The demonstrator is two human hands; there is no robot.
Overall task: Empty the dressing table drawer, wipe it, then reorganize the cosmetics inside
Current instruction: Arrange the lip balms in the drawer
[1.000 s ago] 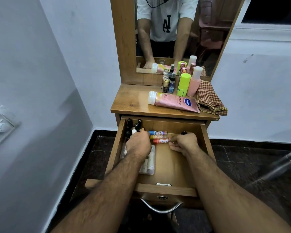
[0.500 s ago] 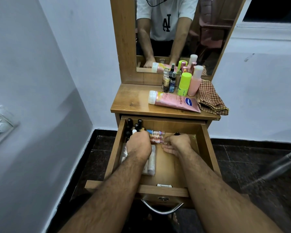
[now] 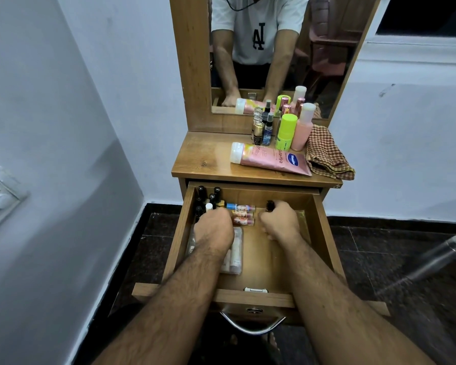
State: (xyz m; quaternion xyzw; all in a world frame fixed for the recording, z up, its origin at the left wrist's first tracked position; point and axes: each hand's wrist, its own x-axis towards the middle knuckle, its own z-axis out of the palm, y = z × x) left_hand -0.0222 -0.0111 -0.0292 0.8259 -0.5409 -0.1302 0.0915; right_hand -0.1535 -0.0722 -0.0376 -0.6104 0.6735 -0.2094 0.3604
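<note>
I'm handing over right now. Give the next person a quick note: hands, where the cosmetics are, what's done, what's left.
Left hand rests over the three small lip balm tubes at the back of the open wooden drawer; its grip is hidden. Right hand grips a small dark item.
Dark nail polish bottles stand back-left; a clear packet lies by the left wall.
Pink lotion tube, green bottle, pink bottle and checked cloth are on top.
Left: move those bottles in.
</note>
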